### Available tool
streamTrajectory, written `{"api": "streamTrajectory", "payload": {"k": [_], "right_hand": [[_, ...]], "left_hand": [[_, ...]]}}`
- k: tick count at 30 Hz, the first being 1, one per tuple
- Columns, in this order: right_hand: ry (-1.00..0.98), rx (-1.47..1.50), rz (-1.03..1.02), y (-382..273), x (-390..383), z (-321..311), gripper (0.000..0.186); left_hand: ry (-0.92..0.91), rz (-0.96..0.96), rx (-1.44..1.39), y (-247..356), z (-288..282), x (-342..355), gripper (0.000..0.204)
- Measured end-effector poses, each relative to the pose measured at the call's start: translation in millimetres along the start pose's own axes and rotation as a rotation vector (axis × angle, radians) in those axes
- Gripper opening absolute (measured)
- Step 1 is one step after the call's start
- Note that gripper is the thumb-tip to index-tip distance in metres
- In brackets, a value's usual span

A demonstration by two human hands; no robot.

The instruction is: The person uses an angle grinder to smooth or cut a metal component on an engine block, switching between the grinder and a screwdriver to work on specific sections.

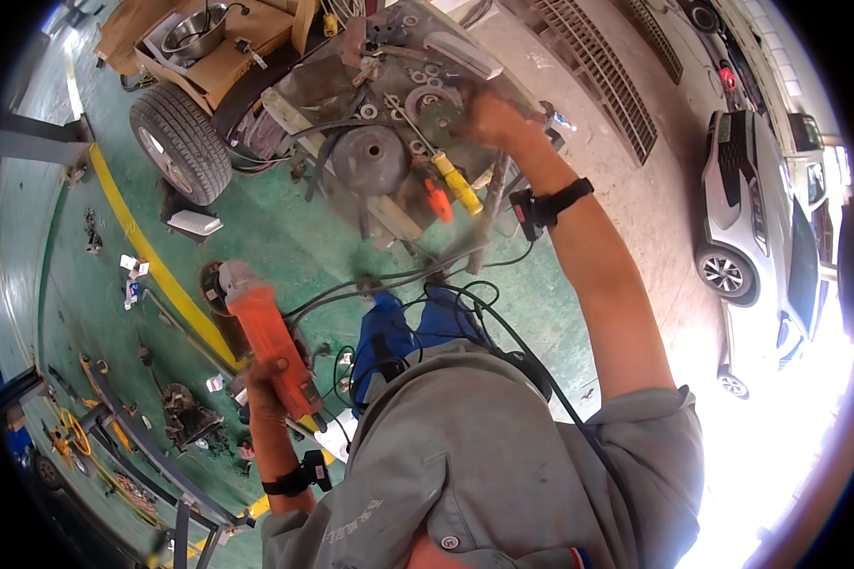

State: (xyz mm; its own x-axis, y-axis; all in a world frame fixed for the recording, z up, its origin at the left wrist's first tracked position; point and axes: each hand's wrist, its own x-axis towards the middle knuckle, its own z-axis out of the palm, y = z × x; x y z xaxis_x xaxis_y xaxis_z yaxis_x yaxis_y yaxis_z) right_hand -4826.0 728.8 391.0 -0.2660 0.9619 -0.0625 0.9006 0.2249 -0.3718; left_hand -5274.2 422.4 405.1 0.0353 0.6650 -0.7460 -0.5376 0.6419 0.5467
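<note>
My left hand (268, 381) is wrapped round the body of an orange angle grinder (268, 327), held out over the floor at my left. The grinder's disc (215, 286) shows at its far end, partly hidden by the grey head. My right hand (495, 118) reaches over the far right part of a cluttered workbench (396, 220). Motion smears its fingers, so I cannot make out any hold. Beside it lie flat round discs (440, 121). Closer to me on the bench are a yellow-handled screwdriver (456, 183), an orange-handled tool (436, 199) and a big round metal part (371, 161).
Black cables (403, 279) loop in front of my legs. A tyre (180, 142) and a cardboard box holding a metal bowl (193, 33) stand left of the bench. Metal frames (147, 450) and loose parts lie at left. A silver car (745, 209) stands at right.
</note>
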Motion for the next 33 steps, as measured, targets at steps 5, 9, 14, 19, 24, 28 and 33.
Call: {"api": "streamTrajectory", "payload": {"k": [5, 9, 14, 19, 24, 28, 33], "right_hand": [[0.052, -0.037, -0.035, -5.2, -18.5, 25.0, 0.080], [0.006, 0.010, -0.038, 6.2, -12.5, 27.7, 0.070], [0.122, 1.227, 0.298, -19.6, -46.2, -1.6, 0.038], [0.044, 1.668, 0.342, -36.9, -99.8, -27.1, 0.030], [0.060, 1.552, 0.257, -42.4, -127.8, -51.0, 0.032], [0.125, 1.325, 0.340, -20.5, -150.3, -56.2, 0.035], [0.213, 1.306, 0.472, 40.4, -195.4, -46.4, 0.035]], "left_hand": [[-0.054, -0.013, 0.010, 7.6, -0.4, 2.4, 0.060], [-0.029, 0.019, 0.034, 9.5, 8.0, 4.6, 0.060], [0.005, -0.028, 0.047, 16.2, 11.7, -8.0, 0.059], [-0.028, 0.028, -0.033, 7.6, 25.0, -17.6, 0.063], [0.012, 0.068, -0.014, 8.3, 55.2, -39.2, 0.071], [0.034, 0.185, -0.041, 0.8, 91.0, -56.6, 0.074], [0.012, 0.303, -0.054, -1.7, 125.2, -94.3, 0.076]]}}
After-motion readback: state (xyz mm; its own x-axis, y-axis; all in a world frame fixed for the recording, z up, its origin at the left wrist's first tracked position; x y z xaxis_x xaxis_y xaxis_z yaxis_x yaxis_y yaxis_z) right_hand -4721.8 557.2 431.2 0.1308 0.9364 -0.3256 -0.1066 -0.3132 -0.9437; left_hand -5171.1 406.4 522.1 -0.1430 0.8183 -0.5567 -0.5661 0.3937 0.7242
